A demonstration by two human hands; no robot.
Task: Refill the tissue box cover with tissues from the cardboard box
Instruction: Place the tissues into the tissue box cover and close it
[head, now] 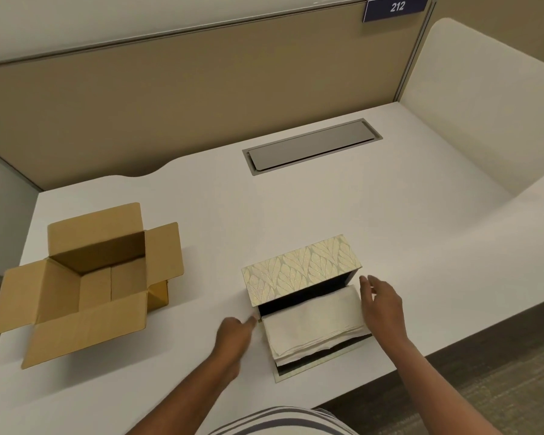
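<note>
Nearest, at 6 o'clock: a striped shirt hem and two bare forearms reaching up onto the desk (296, 208).

Just beyond, at about 5 o'clock of the desk: cover (302, 270), leaf-patterned, lying open toward the wearer, with the tissues (311, 321) already stacked in its mouth and spilling onto the lowered flap (324, 364). Loading looks done, or nearly so; left to do, by judgement: squaring the stack, pushing it fully inside, shutting the flap, standing the cover right way up. Front edges of the stack still overhang at 7 o'clock.

Left hand (233, 335) at 9 o'clock of the stack, fingers curled loosely, tips at the cover's near corner, clamped on nothing visible. Right hand (382, 304) at 3 o'clock, grip apart and flat, fingertips against the stack's side and the cover's end, holding nothing.

Farther, at 9 o'clock, well apart: box (98, 277), flaps splayed, bare cardboard floor in view, apparently emptied.

Farthest, at 12 o'clock: grey hatch (311, 144) set in the desk, then a tan partition with a "212" sign (396, 7).

Hard to make out: dispensing slot of the cover, depth of the dark interior behind the stack, exact contact of the left fingertips, near inner wall of the box.
</note>
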